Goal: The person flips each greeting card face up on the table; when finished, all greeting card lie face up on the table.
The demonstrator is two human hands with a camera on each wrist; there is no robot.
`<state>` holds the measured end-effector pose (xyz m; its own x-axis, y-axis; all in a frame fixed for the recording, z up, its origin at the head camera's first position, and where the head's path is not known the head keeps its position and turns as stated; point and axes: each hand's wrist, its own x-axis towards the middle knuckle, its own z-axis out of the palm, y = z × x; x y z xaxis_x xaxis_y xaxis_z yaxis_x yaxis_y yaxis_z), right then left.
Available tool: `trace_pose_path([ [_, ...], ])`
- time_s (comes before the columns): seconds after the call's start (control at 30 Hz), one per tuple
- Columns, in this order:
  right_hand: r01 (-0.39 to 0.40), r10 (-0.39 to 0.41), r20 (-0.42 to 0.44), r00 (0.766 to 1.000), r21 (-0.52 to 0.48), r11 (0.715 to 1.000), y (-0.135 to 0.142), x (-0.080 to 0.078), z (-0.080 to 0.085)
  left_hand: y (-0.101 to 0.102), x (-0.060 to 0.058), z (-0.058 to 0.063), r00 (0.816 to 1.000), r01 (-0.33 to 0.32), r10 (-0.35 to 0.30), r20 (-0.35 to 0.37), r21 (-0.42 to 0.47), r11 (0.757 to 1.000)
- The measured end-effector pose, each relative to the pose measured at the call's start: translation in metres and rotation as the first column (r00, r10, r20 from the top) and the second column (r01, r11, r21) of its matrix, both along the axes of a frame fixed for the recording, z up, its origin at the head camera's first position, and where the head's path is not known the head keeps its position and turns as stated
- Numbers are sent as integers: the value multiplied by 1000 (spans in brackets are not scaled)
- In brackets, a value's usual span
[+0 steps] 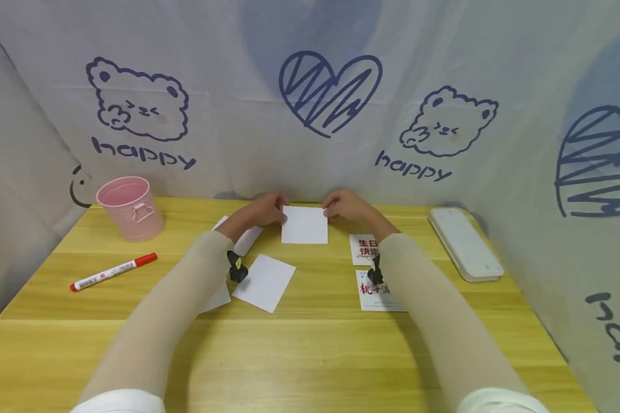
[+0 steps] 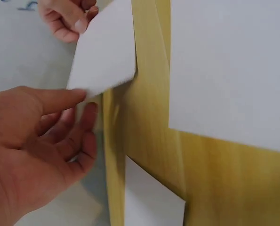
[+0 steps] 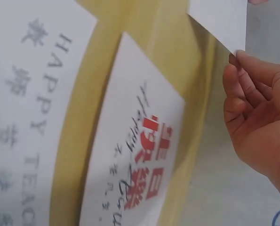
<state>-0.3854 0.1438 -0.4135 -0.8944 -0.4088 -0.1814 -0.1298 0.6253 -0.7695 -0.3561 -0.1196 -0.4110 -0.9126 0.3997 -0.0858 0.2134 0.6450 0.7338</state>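
A blank white card is held at the back of the table between both hands. My left hand pinches its left edge, thumb on the near face. On the opposite edge, the thumb and fingers of my right hand pinch the card too. The left wrist view shows the card tilted, with the left hand at its corner. In the right wrist view, the right hand grips another corner, close to a card with red and black lettering.
Blank white cards lie near the left forearm. Two printed cards, one with red characters, lie partly under the right forearm. A pink bucket and a red-capped marker stand left; a white case lies right. A patterned curtain hangs behind.
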Motion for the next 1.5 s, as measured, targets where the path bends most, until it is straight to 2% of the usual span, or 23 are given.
trace_pose_path([
  [0.1,-11,8,-41,999,-67,998,8,11,10,2,12,6,998,-42,47,-46,94,995],
  [0.17,-8,2,-57,998,-101,995,15,20,17,3,23,10,997,-57,66,-46,175,983],
  [0.27,-11,3,-60,998,-143,990,25,39,26,4,42,16,998,-39,54,-42,286,957],
  [0.37,-22,11,-64,998,-166,986,33,67,35,3,63,20,999,-27,36,-18,379,925],
  [0.47,-57,42,-85,995,-173,983,40,97,40,-1,86,22,1000,-27,30,-2,415,909],
  [0.6,-119,102,-95,990,-194,974,49,129,39,-2,115,20,999,-27,14,34,419,908],
  [0.73,-177,159,-92,983,-238,955,57,153,38,-1,135,17,997,-18,-17,79,432,902],
  [0.87,-238,211,-119,970,-297,925,59,167,38,1,144,14,995,-12,-34,98,437,900],
  [0.97,-250,208,-152,966,-352,902,56,172,36,2,147,13,991,-10,-50,120,457,890],
  [1.1,-226,166,-175,970,-417,880,50,173,31,2,148,10,985,-4,-76,153,469,883],
  [1.27,-144,76,-168,983,-446,883,48,176,30,6,152,10,991,38,-89,97,435,900],
  [1.37,-68,-5,-165,986,-435,898,46,178,32,9,158,16,993,45,-93,77,480,876],
  [1.5,16,-89,-154,984,-419,908,43,181,37,15,165,24,989,48,-122,88,580,813],
])
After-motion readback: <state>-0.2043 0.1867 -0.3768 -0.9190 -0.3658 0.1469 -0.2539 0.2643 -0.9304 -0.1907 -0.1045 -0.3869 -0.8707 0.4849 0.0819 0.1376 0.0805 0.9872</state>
